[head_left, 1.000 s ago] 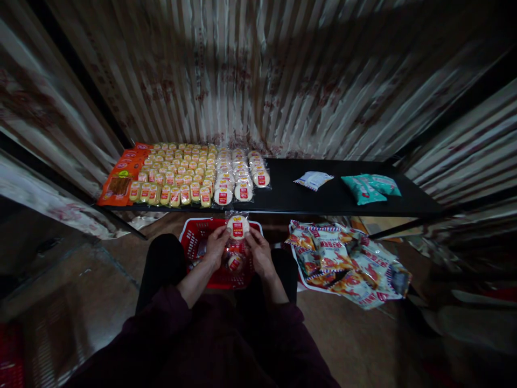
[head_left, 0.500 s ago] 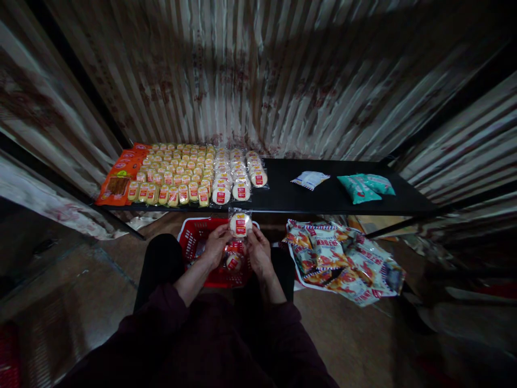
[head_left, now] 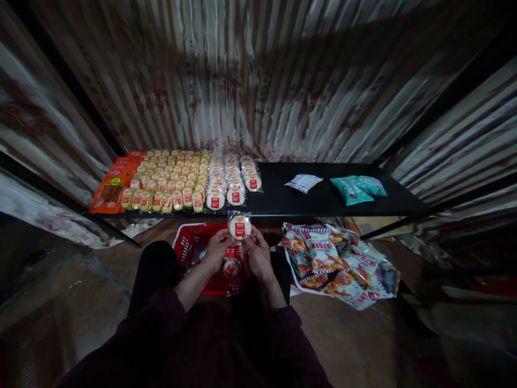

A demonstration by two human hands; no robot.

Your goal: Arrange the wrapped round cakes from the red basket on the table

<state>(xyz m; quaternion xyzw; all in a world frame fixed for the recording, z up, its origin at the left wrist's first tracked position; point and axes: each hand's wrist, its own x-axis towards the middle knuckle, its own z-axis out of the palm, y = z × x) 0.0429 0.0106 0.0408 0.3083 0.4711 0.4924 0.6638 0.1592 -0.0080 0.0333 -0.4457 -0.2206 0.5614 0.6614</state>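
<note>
A round white cake in a clear wrapper with a red label [head_left: 239, 227] is held upright between both my hands, just in front of the shelf edge. My left hand [head_left: 218, 249] pinches its left lower side, and my right hand [head_left: 257, 252] grips the right lower side. Beneath them sits a red basket [head_left: 188, 237] between my knees, with another wrapped round cake [head_left: 230, 268] in it. On the black shelf [head_left: 274, 199], rows of similar round cakes [head_left: 236, 195] stand beside several rows of small yellow wrapped cakes [head_left: 167, 202].
An orange snack packet [head_left: 111, 189] lies at the shelf's left end. Farther right are a white-blue packet [head_left: 304, 182] and two teal packets [head_left: 351, 190]. A white-rimmed basket heaped with snack bags [head_left: 323, 253] stands by my right knee. A striped curtain [head_left: 242, 81] hangs behind.
The view has shifted slightly, so the shelf appears a little lower and farther left. Both hands still hold the same wrapped cake in front of the shelf.
</note>
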